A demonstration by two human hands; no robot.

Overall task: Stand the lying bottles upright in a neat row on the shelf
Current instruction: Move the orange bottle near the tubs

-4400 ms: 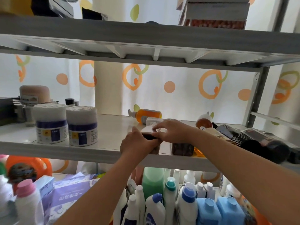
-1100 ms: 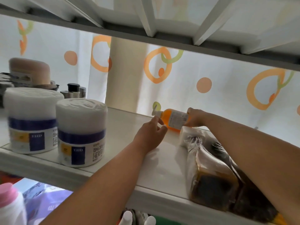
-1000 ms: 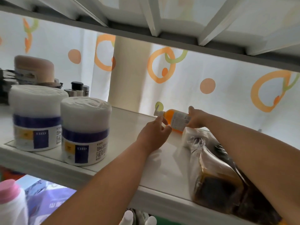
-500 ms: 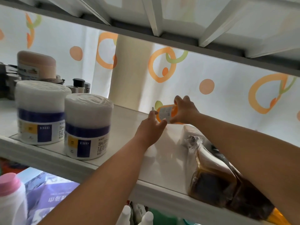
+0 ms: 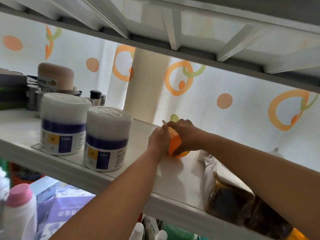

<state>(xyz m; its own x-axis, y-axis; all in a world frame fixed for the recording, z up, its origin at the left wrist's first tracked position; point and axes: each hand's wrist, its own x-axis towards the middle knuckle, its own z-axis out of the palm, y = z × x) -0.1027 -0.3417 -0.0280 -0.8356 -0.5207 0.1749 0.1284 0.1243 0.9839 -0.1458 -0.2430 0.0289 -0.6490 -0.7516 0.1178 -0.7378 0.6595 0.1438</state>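
An orange bottle point(image 5: 175, 146) with a white nozzle cap stands nearly upright on the white shelf point(image 5: 142, 135), near its back edge. My right hand point(image 5: 186, 134) wraps around the bottle's right side and top. My left hand point(image 5: 159, 138) is against its left side, fingers up by the nozzle; most of the bottle is hidden between the two hands. A dark bottle in a clear plastic wrap point(image 5: 225, 193) lies on the shelf under my right forearm.
Two white tubs with blue bands point(image 5: 106, 138) point(image 5: 63, 123) stand at the shelf's front left, with small jars and a tan-lidded tub point(image 5: 55, 76) behind. Another shelf board hangs low overhead. Cleaning bottles point(image 5: 18, 212) stand on the level below.
The orange bottle lay on its side at the back of the shelf; my right hand has tipped it up and drawn it forward, and my left hand has closed in on its left side.
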